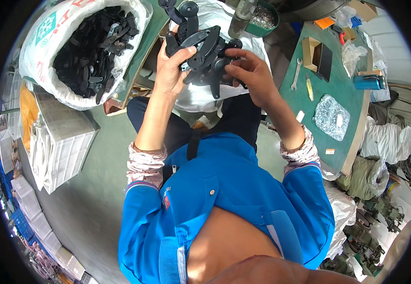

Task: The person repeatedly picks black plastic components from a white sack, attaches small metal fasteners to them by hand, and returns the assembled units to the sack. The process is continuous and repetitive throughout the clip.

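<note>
My left hand (171,71) is closed around a bunch of black plastic lever-like parts (204,49), its thumb pressed across the front of them. The parts are curved, several with round ends, and they overlap in a loose cluster above my knees. On the cluster's right side, my right hand (255,78) has its fingers curled and its thumb and forefinger at one of the round-ended parts. Some fingertips are hidden behind the pieces. White plastic sacking (255,47) lies under and behind the cluster, over the front of my lap.
At the left stands a white woven sack (37,61) full of similar black parts. A green container (267,31) of small metal bits is behind my right hand. The green bench (288,102) at right carries a wrench (297,73), cutter (309,87), open cardboard box (311,52) and blue bottle (367,82).
</note>
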### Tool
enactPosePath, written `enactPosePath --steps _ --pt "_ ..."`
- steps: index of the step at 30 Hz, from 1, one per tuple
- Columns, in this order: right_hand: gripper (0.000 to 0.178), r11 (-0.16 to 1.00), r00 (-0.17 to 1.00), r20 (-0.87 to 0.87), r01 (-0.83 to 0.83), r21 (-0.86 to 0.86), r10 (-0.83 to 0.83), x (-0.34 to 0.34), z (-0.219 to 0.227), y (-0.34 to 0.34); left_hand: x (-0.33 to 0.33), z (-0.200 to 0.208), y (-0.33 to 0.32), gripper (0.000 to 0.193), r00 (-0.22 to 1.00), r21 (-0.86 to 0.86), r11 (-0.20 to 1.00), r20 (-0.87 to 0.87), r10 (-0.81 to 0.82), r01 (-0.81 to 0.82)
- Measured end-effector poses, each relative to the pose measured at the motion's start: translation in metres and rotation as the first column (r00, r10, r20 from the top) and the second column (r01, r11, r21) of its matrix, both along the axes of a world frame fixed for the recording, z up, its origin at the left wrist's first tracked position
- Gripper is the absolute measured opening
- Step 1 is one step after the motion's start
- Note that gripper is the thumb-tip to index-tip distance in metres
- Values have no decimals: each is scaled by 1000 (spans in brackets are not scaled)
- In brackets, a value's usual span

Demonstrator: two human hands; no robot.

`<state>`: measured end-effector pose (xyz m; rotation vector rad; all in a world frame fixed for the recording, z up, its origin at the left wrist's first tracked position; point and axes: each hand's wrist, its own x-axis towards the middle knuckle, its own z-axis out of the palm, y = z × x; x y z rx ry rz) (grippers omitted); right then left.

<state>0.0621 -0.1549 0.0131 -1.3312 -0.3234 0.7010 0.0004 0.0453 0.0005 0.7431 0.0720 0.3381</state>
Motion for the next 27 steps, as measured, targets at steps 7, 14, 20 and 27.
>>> enactPosePath --steps 7,14,20,27 --pt "33 998 972 234 19 -63 -3 34 18 -22 -9 2 5 54 997 -103 994 68 -19 26" --pt "28 956 916 275 283 77 -294 94 105 22 -20 -6 6 63 999 -80 996 27 -47 49" --pt "24 984 957 276 131 -117 -94 130 112 31 -23 -7 2 63 997 -104 992 34 -73 76" --pt "44 999 946 323 42 -23 -32 87 48 -1 -26 -8 1 59 993 -174 979 62 -97 107"
